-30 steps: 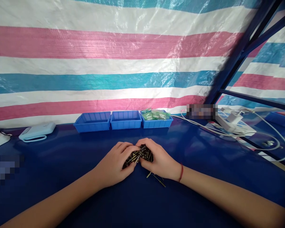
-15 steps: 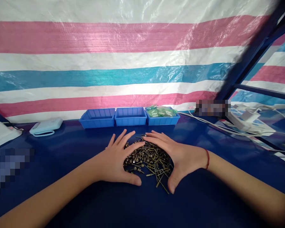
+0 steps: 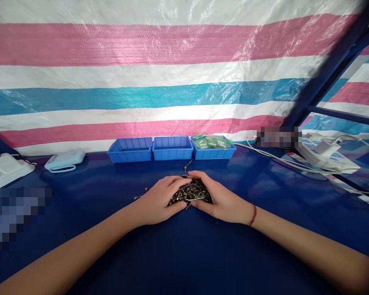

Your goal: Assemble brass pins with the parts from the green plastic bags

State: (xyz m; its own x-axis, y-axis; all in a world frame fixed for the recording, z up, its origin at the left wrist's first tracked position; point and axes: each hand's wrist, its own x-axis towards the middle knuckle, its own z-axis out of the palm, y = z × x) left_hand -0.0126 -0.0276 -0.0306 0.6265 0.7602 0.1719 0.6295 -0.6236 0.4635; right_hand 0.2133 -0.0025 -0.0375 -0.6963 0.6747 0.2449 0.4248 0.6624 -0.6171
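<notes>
A heap of small metal fasteners (image 3: pixel 191 191), dark and brassy with thin shanks like screws and blind rivets, lies on the dark blue tabletop (image 3: pixel 184 254). My left hand (image 3: pixel 158 200) curves around its left side, thumb at the front edge. Around the right side my right hand (image 3: pixel 226 201), with a red cord (image 3: pixel 253 215) at the wrist, is cupped the same way. Both sets of fingertips nearly meet, squeezing the heap between them; part of it is hidden by the hands. One loose fastener (image 3: pixel 188 166) lies beyond the fingertips, and a few stick out left of my left hand.
Three blue bins stand behind the heap: the left bin (image 3: pixel 129 155) and middle bin (image 3: pixel 172 153) look empty, while the right bin (image 3: pixel 215 153) holds green plastic packets (image 3: pixel 210 142). A light blue device (image 3: pixel 66 159) sits left. White cables (image 3: pixel 273 157) run at right before a striped sheet (image 3: pixel 141 98).
Both hands have closed inward from a wide spread, pushing the scattered fasteners into a tighter, higher heap. A loose fastener now shows beyond the fingers. The view has shifted slightly.
</notes>
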